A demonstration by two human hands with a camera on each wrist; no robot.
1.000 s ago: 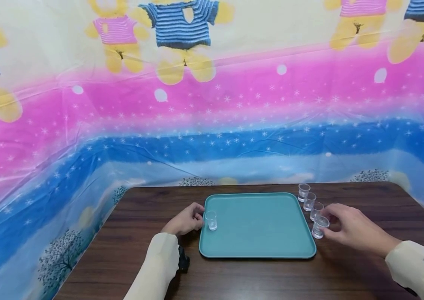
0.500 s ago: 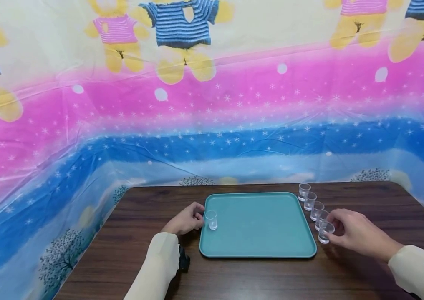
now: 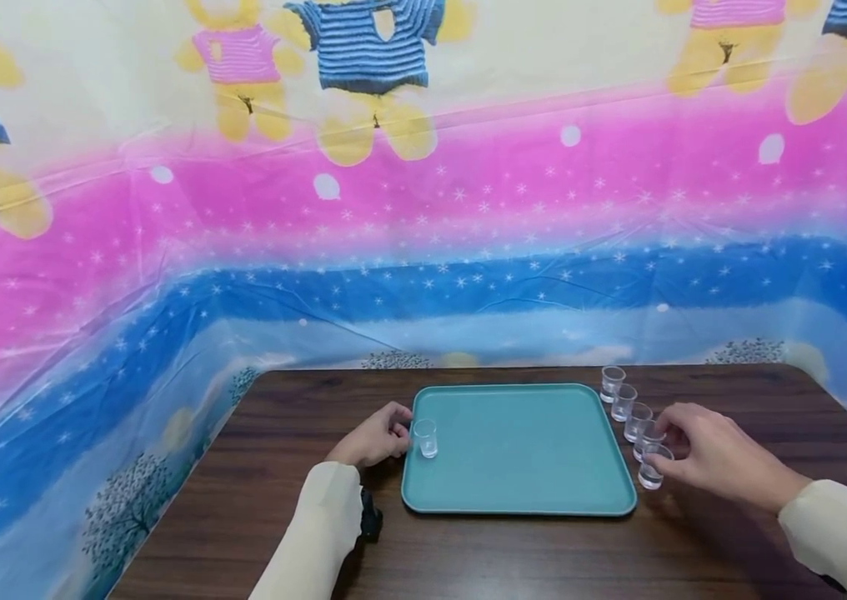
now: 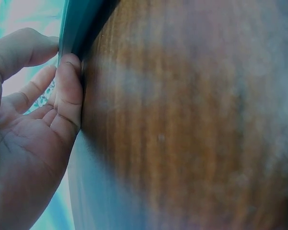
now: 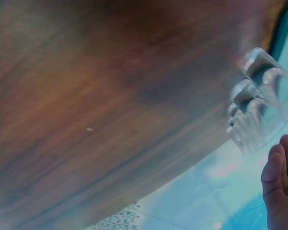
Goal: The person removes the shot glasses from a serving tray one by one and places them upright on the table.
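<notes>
Head view, tray: a blue-green tray [image 3: 521, 454] lies flat in the middle of the brown table [image 3: 258, 508].
Head view, left hand: the left hand [image 3: 374, 439] rests at the tray's left edge, fingers curled by it. I think it keeps the tray from sliding.
Head view, cup on tray: one small clear cup [image 3: 425, 437] stands upright on the tray, close to the left edge and just beside the left hand's fingers.
Head view, row of cups: small clear cups stand in a line on the table along the tray's right side, close together. The far cup [image 3: 612, 383] is at the back of the line.
Head view, right hand: the right hand [image 3: 709, 454] is at the near end of the line. Its fingers bend around the nearest cup [image 3: 652, 466], which stands on the table just off the tray. It looks like a light pinch at the rim.
Head view, wall: a bright sheet with bears [image 3: 363, 75] hangs behind the table.
Left wrist view: the thumb and fingers [image 4: 69, 91] are pressed on the tray's edge [image 4: 74, 28], so the hand is closed on it.
Right wrist view: blurry cups [image 5: 252, 96] show on the wood. Only the fingertips [image 5: 281, 167] show, so this view cannot tell the grip.
</notes>
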